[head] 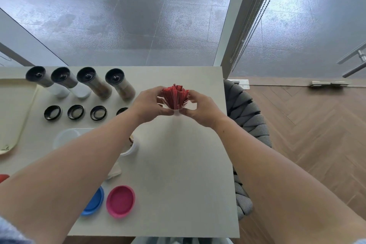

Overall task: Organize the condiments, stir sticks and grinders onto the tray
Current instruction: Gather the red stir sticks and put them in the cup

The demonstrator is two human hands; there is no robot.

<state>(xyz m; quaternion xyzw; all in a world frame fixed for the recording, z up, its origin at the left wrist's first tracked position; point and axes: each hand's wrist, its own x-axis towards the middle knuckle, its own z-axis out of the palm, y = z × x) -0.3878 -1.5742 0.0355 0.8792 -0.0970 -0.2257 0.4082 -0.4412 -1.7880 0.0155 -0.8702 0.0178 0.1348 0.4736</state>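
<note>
Red stir sticks (175, 96), a fanned bundle standing in a small clear cup, held at the far middle of the pale rectangular table (178, 174), well apart from the cream plastic tray (13, 109) at the left edge.

Nearest: round pink plastic lid (120, 201) lying flat, open side up; just left, round blue plastic lid (95, 202), half under the left forearm. Farther in, white tub (131, 147) with something brown inside, mostly masked by that forearm; beside it a translucent round container (66, 138), contents not readable. A folded pale scrap near the tub, unidentifiable. A red object at the left edge, cut off.

Then the grasp: left hand (147, 106) and right hand (202, 109) cupped from either side around the bundle, fingers curled narrow, thumbs meeting low at the cup's base. Whether lifted or resting on the table, impossible to tell.

Beyond: four black ring caps (52, 112) in a row, the fourth mostly hidden behind the left wrist. Farthest: four tall clear grinders with black tops (89, 82), two with white fill, two with brown, standing off the tray.

Step in hand, by judgement: gathering and steadying the sticks ahead of a carry. Next move: a long sweep leftward, kept upright so the loose fan stays in, clearing the grinder tops and ring caps. Tray only partly in frame, so free room on it unknown. Nothing on the tray so far as visible; most of the task seemingly ahead.
</note>
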